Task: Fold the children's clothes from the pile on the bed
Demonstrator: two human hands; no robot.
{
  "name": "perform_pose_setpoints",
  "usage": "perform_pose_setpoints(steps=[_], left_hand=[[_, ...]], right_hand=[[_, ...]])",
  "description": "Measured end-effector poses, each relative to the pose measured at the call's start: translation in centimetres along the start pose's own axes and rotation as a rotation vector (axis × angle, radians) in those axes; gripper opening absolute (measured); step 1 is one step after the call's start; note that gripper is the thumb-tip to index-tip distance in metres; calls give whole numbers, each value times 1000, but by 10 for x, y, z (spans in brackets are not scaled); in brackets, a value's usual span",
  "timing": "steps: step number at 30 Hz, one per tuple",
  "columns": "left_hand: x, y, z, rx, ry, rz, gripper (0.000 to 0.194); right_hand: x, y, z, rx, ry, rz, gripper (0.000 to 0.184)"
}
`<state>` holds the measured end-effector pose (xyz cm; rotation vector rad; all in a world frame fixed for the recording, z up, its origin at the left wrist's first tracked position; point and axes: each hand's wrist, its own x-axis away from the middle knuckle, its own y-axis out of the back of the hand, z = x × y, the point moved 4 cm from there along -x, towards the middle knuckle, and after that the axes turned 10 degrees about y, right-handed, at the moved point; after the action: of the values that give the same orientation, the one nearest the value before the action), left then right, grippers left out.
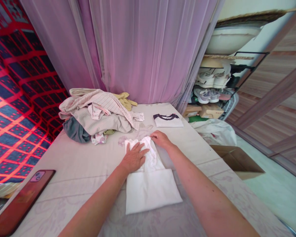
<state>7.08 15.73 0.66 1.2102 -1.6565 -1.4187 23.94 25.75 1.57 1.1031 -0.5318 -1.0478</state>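
Note:
A white garment, partly folded, lies in the middle of the covered table; its kind is not plain. Its near part is doubled into a flat panel, while the far end is narrower and ruffled. Across the far left of the cloth rests my left hand, fingers spread flat. At the far right corner my right hand pinches the edge of the garment between thumb and fingers. Beyond my hands sits a folded white shirt with a dark collar.
A heap of clothes stands at the back left. A red phone lies at the left edge. Purple curtains hang behind. On the right are a shoe rack, a plastic bag and an open cardboard box.

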Motion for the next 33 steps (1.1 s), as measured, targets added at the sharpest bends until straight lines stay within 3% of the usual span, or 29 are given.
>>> perform_pose_setpoints(steps=[9, 17, 20, 25, 28, 33], left_hand=[[-1, 0, 0, -17, -8, -8, 40], [0, -2, 1, 3, -21, -24, 46], [0, -2, 2, 13, -16, -21, 47], [1, 2, 2, 130, -45, -114, 45], [0, 7, 15, 328, 46, -223, 34], [-2, 19, 64, 471, 383, -417, 32]], right_hand=[[-23, 11, 12, 120, -12, 103, 21], [1, 11, 26, 141, -83, -68, 34], [19, 0, 41, 59, -11, -135, 34], [36, -31, 54, -2, 92, -75, 42], [38, -36, 54, -3, 72, -57, 42], [38, -32, 59, 51, 73, -42, 40]])
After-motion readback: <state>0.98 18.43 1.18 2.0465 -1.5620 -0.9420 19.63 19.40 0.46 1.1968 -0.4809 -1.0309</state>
